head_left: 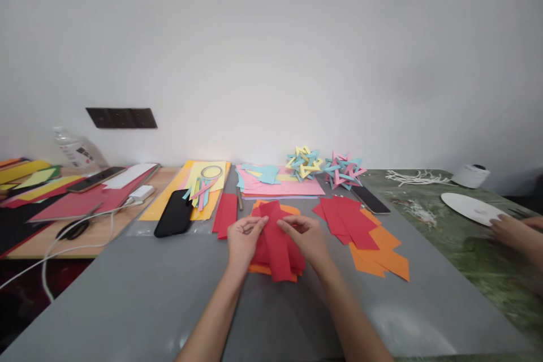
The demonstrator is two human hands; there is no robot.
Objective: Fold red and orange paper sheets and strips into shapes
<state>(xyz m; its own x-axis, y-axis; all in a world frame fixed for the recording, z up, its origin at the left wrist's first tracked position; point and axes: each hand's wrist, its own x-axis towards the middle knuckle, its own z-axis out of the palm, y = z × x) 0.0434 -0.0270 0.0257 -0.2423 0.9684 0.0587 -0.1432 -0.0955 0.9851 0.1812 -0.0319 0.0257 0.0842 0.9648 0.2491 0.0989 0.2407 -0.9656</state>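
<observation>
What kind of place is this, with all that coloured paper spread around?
Probably a paper-craft work table in a plain room. Both hands, left hand and right hand, hold a red paper strip over cut red and orange pieces; two woven paper stars sit by the wall, scissors lie at left.

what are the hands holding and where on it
Both hands pinch one red paper strip near its upper end: the left hand on its left edge, the right hand on its right edge, above a pile of red and orange strips.

Co-worker's hand (515,233) cut off at right edge — bottle (76,149) label unreadable.
</observation>
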